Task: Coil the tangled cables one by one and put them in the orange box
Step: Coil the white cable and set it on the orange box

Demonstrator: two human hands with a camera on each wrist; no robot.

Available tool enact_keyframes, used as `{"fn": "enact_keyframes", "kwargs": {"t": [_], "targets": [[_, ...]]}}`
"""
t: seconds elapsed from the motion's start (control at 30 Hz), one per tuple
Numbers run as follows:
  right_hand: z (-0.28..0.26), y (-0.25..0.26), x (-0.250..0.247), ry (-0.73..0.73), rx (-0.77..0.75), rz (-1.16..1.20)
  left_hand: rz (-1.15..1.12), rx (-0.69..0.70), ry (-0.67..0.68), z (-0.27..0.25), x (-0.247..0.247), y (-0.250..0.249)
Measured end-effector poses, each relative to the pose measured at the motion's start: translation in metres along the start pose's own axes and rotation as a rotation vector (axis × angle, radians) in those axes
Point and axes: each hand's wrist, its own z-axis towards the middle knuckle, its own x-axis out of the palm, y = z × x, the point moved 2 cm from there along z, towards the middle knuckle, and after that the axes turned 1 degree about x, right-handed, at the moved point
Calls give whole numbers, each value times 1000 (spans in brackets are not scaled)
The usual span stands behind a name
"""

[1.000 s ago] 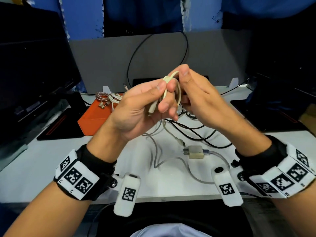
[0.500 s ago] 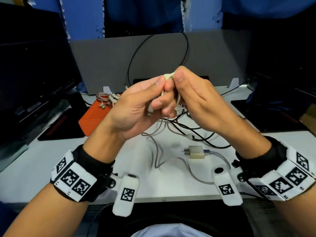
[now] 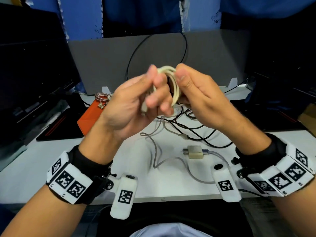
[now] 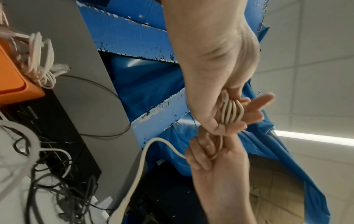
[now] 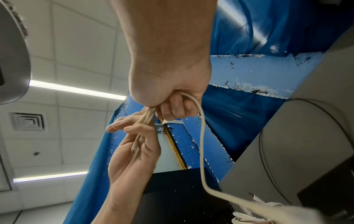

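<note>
Coiling in progress: one cream, rubbery, round-section cable [image 3: 172, 82] is gathered into several small loops, held above the desk [image 3: 51, 161] between both hands. In the left wrist view four parallel strands show in the bundle. The left hand [image 3: 135, 106] has its grip closed on the loops, fingers curled round them, with one rounded plug end poking out below the fingers. The right hand [image 3: 201, 101] pinches the top of the same loops between thumb and fingers, and the free length runs through its curled fingers and hangs down toward the desk.

Below the hands, on the white, smooth desk, lies a tangle of thin cables: a black cable [image 3: 203, 135], glossy and curved, and a grey cable [image 3: 153, 151], semi-translucent, trailing toward the near edge. How many separate cables make up the tangle cannot be told. One small, blocky, off-white plug adapter [image 3: 195, 151] with two metal prongs lies just beside them, a cable plugged into its right end.

The orange box [image 3: 89, 118] sits to the left at the back of the desk, flat-sided and matte. At least two coiled cables rest at its far end: a braided, metallic-looking cable [image 3: 101, 98] and a white coil [image 4: 40, 60].

Behind stands one grey panel [image 3: 205, 53], with a thin black loop of cable against it.
</note>
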Motion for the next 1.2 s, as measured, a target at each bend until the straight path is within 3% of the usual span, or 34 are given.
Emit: {"fn": "enact_keyframes", "kwargs": {"t": [0.1, 0.23, 0.3, 0.4, 0.5, 0.6, 0.73, 0.83, 1.07, 1.2], "targets": [[2, -9, -5, -48, 63, -35, -226, 179, -91, 3, -10, -14], [0, -16, 8, 164, 199, -43, -210, 328, -334, -1, -33, -28], [-4, -9, 21, 267, 183, -132, 19, 355, -480, 0, -38, -25], [-11, 3, 36, 430, 118, -251, 657, 399, -621, 3, -36, -14], [-12, 11, 32, 448, 56, -278, 1076, 320, -548, 6, -35, -2], [-9, 19, 14, 322, 25, -247, 1185, 192, -439, 5, -38, -2], [-2, 21, -13, 41, 11, -179, 996, 68, -157, -1, -26, -10], [-1, 19, -19, -70, -3, -155, 865, 45, -59, -6, -20, -15], [-2, 17, -7, -105, 20, -70, 692, 13, 36, -11, -17, -20], [-2, 14, 2, -67, 60, 78, 350, 79, -22, -1, -10, -1]]}}
